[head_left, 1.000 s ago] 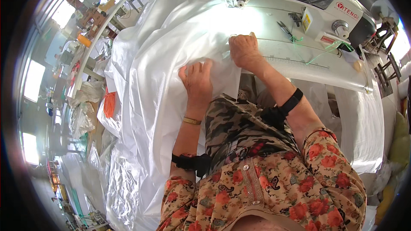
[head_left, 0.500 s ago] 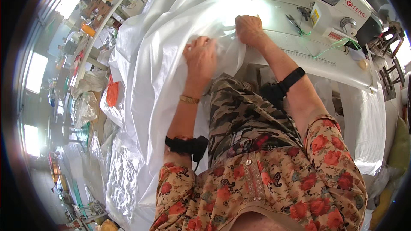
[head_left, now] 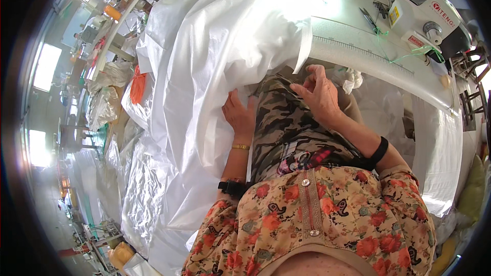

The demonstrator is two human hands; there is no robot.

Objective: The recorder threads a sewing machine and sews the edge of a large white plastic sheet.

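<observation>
A large white woven plastic sheet (head_left: pixel 189 61) drapes in folds over the left of the sewing table and down beside my lap. My left hand (head_left: pixel 239 115) lies at the sheet's lower edge beside my thigh, fingers spread and touching it or very close. Over my camouflage-clad lap, just off the table's front edge, my right hand (head_left: pixel 321 94) is held with bent fingers and the thumb apart; nothing shows in it. The white sewing machine (head_left: pixel 409 0) stands beyond, its lamp lighting the sheet near the needle area.
Small thread snips (head_left: pixel 367 18) with green thread lie on the table near a printed ruler strip (head_left: pixel 353 48). A bunched white cloth piece (head_left: pixel 352 80) hangs under the table edge. Orange string (head_left: pixel 137 86) and crumpled plastic bundles (head_left: pixel 102 107) are at left.
Both hands have drawn back from the sheet near the needle toward my lap. My right hand has come off the table. The sheet's right edge now hangs over the table's front.
</observation>
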